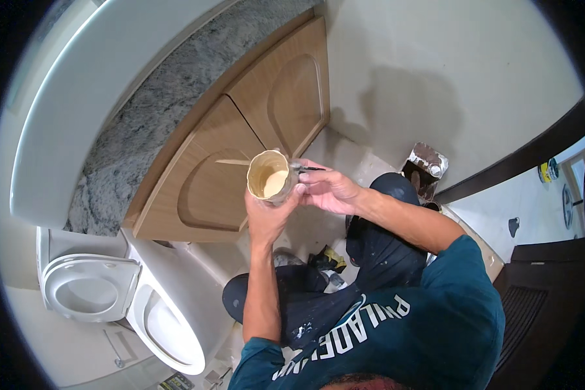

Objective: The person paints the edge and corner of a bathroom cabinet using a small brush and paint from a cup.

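My left hand (264,218) is wrapped round a cup (252,170) with a wavy rim, tilted so that its inside shows. Pale cream paint or paste (275,183) lies in it, and its walls are smeared with the same colour. At the cup's right side, my right hand (331,190) has its fingers closed, pinching a thin dark piece (311,169) whose kind I cannot make out. Left of the rim, a pale slim stick (232,162) shows against the cabinet; whether it touches the cup is unclear.
Wooden cabinet doors (208,188) stand ahead under a grey stone counter (143,110). To the left are a toilet (88,289) and another white ceramic fixture (169,328). A stained container (428,162) sits by the right wall. A black and yellow item (328,260) lies between my legs.
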`<state>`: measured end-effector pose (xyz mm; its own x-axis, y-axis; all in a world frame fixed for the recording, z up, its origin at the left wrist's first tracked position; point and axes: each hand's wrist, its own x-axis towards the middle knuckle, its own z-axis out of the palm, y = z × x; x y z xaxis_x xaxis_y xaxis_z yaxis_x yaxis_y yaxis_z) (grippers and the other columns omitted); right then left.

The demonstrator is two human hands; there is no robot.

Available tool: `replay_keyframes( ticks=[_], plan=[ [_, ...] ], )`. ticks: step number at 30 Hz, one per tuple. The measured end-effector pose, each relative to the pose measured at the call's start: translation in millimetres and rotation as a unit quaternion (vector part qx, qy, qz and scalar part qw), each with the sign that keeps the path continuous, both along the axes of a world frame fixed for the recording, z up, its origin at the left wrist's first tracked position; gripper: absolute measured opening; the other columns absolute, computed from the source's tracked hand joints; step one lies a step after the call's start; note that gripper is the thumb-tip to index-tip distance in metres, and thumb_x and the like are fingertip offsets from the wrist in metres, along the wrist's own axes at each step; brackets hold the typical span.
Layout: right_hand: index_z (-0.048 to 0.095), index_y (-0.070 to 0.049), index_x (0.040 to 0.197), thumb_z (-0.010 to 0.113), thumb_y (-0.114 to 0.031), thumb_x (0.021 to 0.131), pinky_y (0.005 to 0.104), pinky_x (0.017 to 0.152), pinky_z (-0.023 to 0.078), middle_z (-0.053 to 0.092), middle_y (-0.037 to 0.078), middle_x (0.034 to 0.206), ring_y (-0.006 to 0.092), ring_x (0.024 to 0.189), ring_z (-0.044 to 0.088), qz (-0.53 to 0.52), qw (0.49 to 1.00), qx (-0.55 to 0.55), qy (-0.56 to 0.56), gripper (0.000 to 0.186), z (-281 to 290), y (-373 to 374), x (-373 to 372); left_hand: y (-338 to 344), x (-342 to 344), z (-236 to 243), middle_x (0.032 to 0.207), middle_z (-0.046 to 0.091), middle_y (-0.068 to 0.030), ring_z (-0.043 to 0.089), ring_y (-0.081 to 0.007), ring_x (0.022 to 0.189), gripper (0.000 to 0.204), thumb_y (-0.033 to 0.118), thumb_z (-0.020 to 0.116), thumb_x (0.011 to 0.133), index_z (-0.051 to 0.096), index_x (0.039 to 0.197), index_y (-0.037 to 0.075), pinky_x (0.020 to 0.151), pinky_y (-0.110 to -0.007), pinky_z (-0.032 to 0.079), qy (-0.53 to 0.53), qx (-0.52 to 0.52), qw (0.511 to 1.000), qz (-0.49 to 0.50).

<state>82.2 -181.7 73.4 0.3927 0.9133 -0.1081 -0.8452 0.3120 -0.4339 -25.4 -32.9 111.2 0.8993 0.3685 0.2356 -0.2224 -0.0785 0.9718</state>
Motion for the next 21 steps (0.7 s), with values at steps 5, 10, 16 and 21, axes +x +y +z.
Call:
replay_keyframes(
  ticks=[5,10,16,21],
  plan=[
    [0.06,-0.009,0.124,0.068,-0.009,0.097,0.033,0.086,0.055,0.066,0.005,0.116,0.016,0.106,0.064,-0.009,0.99,-0.114,-0.082,0.028,-31.5,2.3,19.4,-3.7,1.9,7.9,0.134,0.065,-0.0141,0.062,-0.0231,0.125,0.07,0.006,0.087,0.08,0.054,0.141,-0.002,0.108,-0.038,0.05,-0.041,0.016,0.999,-0.006],
    [0.06,-0.006,0.12,0.062,-0.013,0.101,0.0311,0.074,0.054,0.065,0.006,0.11,0.0176,0.097,0.061,-0.061,0.951,-0.288,-0.096,0.021,-45.0,-15.4,66.3,-2.8,-3.7,15.2,0.134,0.065,-0.0141,0.062,-0.0235,0.126,0.071,0.005,0.088,0.078,0.055,0.14,-0.003,0.108,-0.039,0.049,-0.044,-0.003,0.999,0.022],
    [0.06,-0.003,0.121,0.057,-0.013,0.101,0.035,0.08,0.059,0.063,0.011,0.117,0.0206,0.096,0.064,-0.242,0.896,-0.289,-0.234,0.023,-25.9,19.7,149.0,7.5,-11.4,14.7,0.133,0.065,-0.0141,0.062,-0.0243,0.125,0.073,0.009,0.09,0.076,0.055,0.139,-0.001,0.107,-0.04,0.049,-0.033,0.017,0.997,0.062],
    [0.06,0.001,0.124,0.065,-0.013,0.098,0.0378,0.087,0.061,0.069,0.013,0.112,0.025,0.102,0.069,-0.477,0.815,-0.253,-0.209,0.03,-55.2,82.3,244.0,4.4,-3.4,9.3,0.132,0.065,-0.0142,0.062,-0.0239,0.123,0.074,0.01,0.091,0.075,0.055,0.139,0.0,0.108,-0.039,0.048,-0.025,0.032,0.997,0.059]
  ],
)
